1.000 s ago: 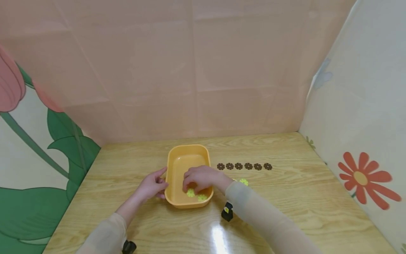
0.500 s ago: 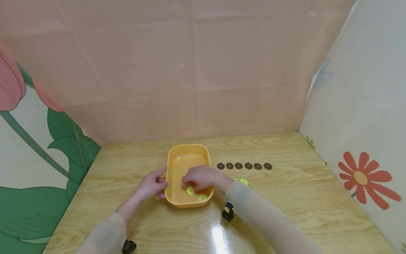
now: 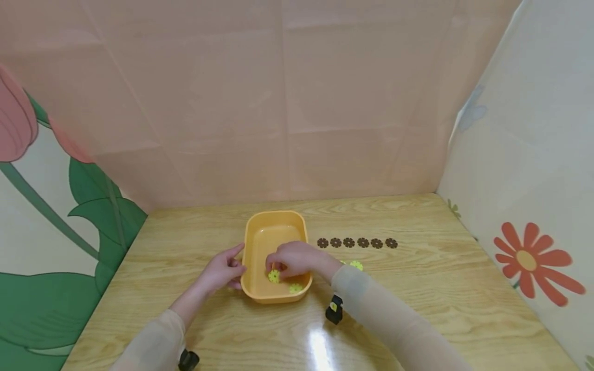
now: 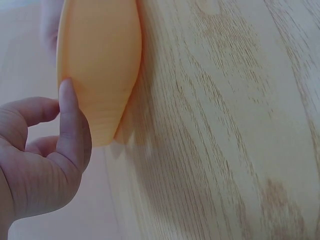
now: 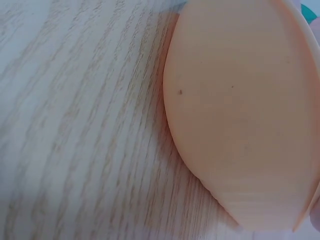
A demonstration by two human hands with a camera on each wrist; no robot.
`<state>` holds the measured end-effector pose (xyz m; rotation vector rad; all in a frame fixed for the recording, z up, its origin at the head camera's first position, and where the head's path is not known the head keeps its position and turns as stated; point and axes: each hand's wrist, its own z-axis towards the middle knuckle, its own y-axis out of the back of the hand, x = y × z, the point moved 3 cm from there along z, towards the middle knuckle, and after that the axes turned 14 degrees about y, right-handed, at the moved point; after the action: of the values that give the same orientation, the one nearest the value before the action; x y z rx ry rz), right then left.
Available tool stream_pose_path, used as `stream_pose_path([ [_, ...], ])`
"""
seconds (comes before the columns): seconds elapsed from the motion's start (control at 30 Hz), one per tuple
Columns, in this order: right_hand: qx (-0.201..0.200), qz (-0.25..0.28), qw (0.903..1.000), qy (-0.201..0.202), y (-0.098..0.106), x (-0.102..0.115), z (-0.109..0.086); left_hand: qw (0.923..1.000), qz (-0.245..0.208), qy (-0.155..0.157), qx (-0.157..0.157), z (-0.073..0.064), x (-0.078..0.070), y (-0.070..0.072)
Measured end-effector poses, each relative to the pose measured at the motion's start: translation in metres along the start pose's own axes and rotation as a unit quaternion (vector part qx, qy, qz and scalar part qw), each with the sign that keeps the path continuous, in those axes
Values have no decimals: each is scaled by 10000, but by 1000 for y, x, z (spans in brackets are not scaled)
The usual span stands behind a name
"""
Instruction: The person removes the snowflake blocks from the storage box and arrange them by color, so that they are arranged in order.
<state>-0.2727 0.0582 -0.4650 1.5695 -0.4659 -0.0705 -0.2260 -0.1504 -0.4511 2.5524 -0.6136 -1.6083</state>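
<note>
An orange-yellow plastic basin [image 3: 274,236] stands on the wooden table. My left hand [image 3: 225,269] holds its left rim; in the left wrist view, the thumb and fingers of that hand [image 4: 42,160] pinch the basin's edge from both sides. Reaching over the right rim, my right hand [image 3: 295,258] has its fingers curled down inside the basin. At its fingertips it pinches a yellow-green notched, flower-shaped disc [image 3: 274,276]. A second disc of this kind [image 3: 295,288] lies on the basin floor near the front right corner. The right wrist view mostly shows the basin's outer wall [image 5: 235,100].
Right of the basin, several brown notched discs [image 3: 349,242] lie in a straight row. Nearer, a yellow-green disc [image 3: 356,266] lies on the table, with another partly hidden by the right wrist. Fabric walls border the table [image 3: 445,288] at the back and sides.
The yellow-green disc at my right fingertips has shifted slightly to the left and away from the front wall, and stands more in view. The left hand and the basin have not moved.
</note>
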Motion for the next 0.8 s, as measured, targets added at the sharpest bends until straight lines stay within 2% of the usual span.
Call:
stream_pose_path([
  [0.13, -395, 136, 9991, -12, 4, 1, -1, 10000, 24, -15, -7, 0, 0, 0],
  [0.23, -906, 283, 9955, -50, 7, -1, -3, 10000, 8, -27, -7, 0, 0, 0],
  [0.33, -1538, 550, 9865, -95, 10, -3, -8, 10000, -25, -47, 10, 1, 1, 0],
  [0.43, -2147, 848, 9730, -43, 17, -3, -19, 9999, -68, -84, 41, 2, 2, 1],
  [0.63, -2976, 1208, 9470, 83, 34, -4, -64, 9997, -162, -132, 147, 1, 1, 1],
  [0.8, -3362, 1314, 9317, -412, 32, -23, -117, 9997, -154, -117, 158, 0, 0, 1],
])
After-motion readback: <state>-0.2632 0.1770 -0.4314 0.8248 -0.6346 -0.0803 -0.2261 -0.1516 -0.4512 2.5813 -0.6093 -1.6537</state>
